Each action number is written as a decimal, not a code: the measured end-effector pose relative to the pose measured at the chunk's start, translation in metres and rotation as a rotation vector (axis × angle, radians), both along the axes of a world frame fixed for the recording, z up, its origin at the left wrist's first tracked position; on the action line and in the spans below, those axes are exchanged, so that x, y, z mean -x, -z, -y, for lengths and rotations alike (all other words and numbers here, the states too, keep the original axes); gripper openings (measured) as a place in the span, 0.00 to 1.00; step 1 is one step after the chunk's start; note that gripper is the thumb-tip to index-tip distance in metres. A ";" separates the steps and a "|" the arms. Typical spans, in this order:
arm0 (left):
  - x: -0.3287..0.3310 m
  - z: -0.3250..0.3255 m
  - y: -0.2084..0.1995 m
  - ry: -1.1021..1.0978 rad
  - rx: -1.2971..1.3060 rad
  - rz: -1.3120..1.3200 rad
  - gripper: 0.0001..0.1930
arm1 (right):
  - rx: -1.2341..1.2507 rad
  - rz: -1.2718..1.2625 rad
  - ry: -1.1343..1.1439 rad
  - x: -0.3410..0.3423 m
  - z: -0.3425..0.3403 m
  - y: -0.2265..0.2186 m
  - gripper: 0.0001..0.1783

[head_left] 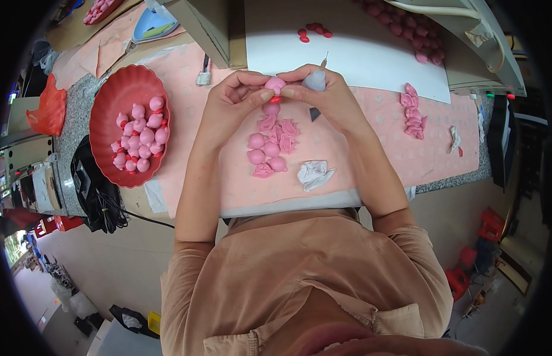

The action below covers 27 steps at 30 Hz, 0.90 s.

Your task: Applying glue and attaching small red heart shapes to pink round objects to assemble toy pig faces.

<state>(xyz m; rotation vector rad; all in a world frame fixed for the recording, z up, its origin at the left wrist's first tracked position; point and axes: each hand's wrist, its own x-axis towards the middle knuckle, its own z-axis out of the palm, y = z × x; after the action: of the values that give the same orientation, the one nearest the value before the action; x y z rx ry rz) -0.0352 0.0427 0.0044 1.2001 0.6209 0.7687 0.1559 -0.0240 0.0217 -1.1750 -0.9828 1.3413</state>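
My left hand (239,98) and my right hand (326,102) meet over the table, fingertips pinching a small pink ball-shaped figure part (275,85) with a red piece (276,99) at its lower side. A translucent needle-tipped bottle (314,80) shows by my right fingers; whether they grip it I cannot tell. Just below the hands lies another pink ball (271,109). Nearer me are several pink balls (257,140) and pink frilled pieces (288,142). A crumpled white tissue (315,174) lies to their right.
At left, a red scalloped bowl (100,127) holds pink balls with red parts. A cutter (203,72) lies beyond. Red pieces (304,35) and many pink balls (406,29) rest on white paper (359,68). More frilled pieces (413,113) lie right, beside a shelf upright (495,44).
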 end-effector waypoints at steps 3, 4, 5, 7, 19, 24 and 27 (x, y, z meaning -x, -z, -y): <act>-0.001 -0.003 -0.001 -0.010 -0.020 -0.013 0.10 | -0.009 0.023 0.009 -0.001 -0.003 0.001 0.11; -0.001 -0.004 -0.002 -0.011 -0.024 -0.012 0.10 | -0.012 0.024 0.008 -0.001 -0.005 0.000 0.11; -0.001 -0.004 -0.003 -0.005 -0.023 -0.003 0.10 | -0.027 0.035 0.007 -0.001 -0.005 0.000 0.12; -0.001 -0.001 -0.007 0.004 -0.001 0.039 0.10 | -0.056 0.046 0.000 0.000 -0.002 -0.002 0.12; -0.002 0.005 -0.001 -0.031 -0.042 0.085 0.11 | -0.061 0.000 0.027 0.004 0.003 -0.006 0.11; -0.011 0.002 -0.004 -0.113 -0.023 0.084 0.13 | -0.182 0.080 0.112 0.009 -0.001 -0.007 0.11; -0.012 0.005 -0.001 -0.115 -0.008 0.108 0.13 | -0.168 0.083 0.127 0.009 -0.001 -0.001 0.11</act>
<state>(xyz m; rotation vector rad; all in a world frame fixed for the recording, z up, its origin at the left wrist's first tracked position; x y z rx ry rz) -0.0228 0.0380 0.0053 1.1293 0.6018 0.9279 0.1468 -0.0228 0.0228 -1.1519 -1.0418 1.0958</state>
